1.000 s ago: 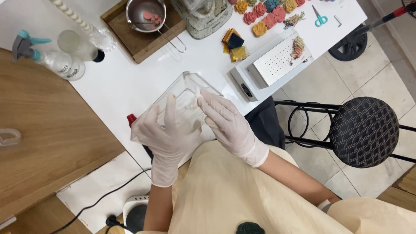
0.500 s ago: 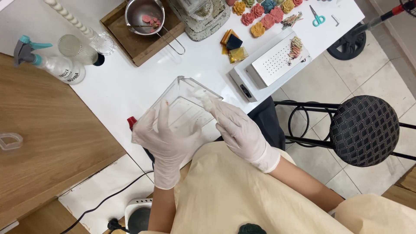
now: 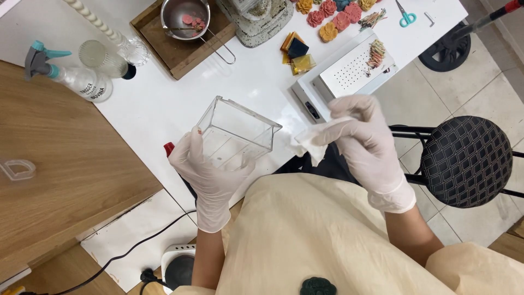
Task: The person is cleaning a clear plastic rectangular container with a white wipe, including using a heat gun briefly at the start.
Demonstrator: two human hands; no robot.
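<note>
The left hand (image 3: 210, 177), gloved in thin white latex, grips a clear, square-walled plastic container (image 3: 237, 134) from below, tilted over the glossy white table (image 3: 158, 104); its fingertips blur behind the see-through wall. The right hand (image 3: 365, 145), gloved too, pinches a crumpled white wipe (image 3: 316, 139) just beside the container, apart from it. At the top edge, a steel pot (image 3: 185, 19) is cut off.

White table (image 3: 164, 109), wooden counter (image 3: 60, 180), black stool (image 3: 466, 158), tiled floor (image 3: 436, 93).
</note>
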